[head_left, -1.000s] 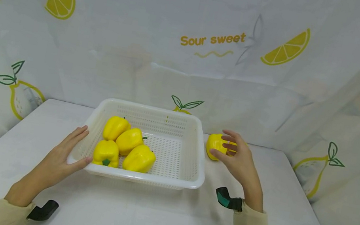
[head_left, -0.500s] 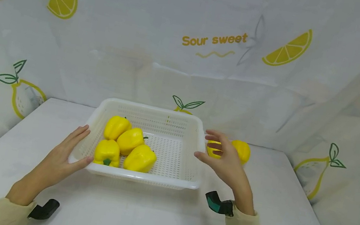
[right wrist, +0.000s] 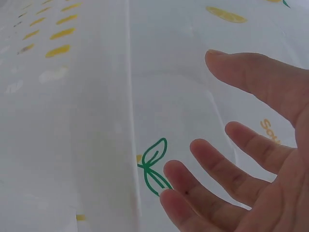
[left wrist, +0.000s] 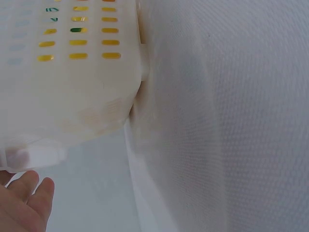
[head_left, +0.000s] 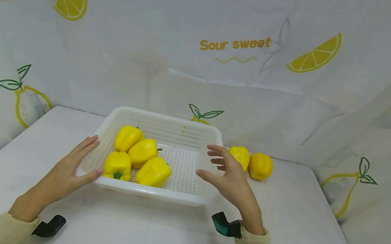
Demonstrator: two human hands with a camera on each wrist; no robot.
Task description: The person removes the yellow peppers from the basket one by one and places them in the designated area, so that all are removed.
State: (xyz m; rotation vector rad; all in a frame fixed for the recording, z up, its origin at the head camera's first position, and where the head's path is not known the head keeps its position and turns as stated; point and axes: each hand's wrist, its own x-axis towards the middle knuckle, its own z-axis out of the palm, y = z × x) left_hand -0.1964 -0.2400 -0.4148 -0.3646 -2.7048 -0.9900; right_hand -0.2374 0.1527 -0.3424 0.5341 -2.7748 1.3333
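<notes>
A white perforated plastic basket (head_left: pixel 149 191) holds several yellow bell peppers (head_left: pixel 154 172), grouped on its left side. At its left end, my left hand (head_left: pixel 62 175) lies with fingers nearly straight along the rim and thumb over the front left corner. In the left wrist view, those fingertips (left wrist: pixel 44 193) are right at the rim's edge. My right hand (head_left: pixel 229 181) holds nothing; its fingers are spread and loosely bent, overlapping the basket's right rim in the head view. From the right wrist, the basket wall (right wrist: pixel 99 121) appears to the left of the fingertips.
Right of the basket, two more yellow bell peppers, one nearer (head_left: pixel 239 157) and one farther right (head_left: pixel 260 167), rest on the white-covered table (head_left: pixel 144 235). Behind stands a white curtain (head_left: pixel 146 43) with lemon prints.
My right hand has moved left, from in front of the two loose peppers to the basket's right rim, uncovering those peppers. The left hand stays at the basket's left end.
</notes>
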